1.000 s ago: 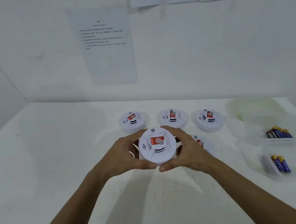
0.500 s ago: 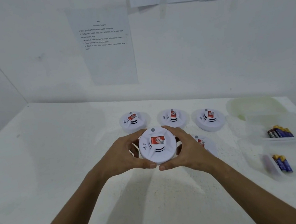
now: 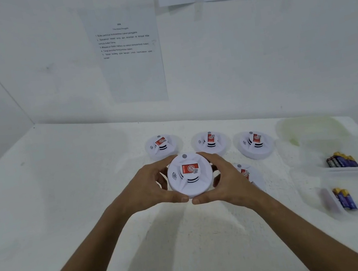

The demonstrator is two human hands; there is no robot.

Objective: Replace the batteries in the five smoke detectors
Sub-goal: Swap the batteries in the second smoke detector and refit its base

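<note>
Your left hand (image 3: 151, 187) and right hand (image 3: 226, 178) clasp one smoke detector (image 3: 189, 174) from both sides, held above the white surface (image 3: 66, 200). Three detectors (image 3: 210, 141) sit in a row behind it; a fifth (image 3: 248, 174) lies partly hidden by your right hand. Batteries (image 3: 341, 160) rest in clear trays at right.

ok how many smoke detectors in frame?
5. One detector is held between the left hand and right hand. Three sit in a row behind: left, middle, right. One is partly hidden behind the right hand.
</note>
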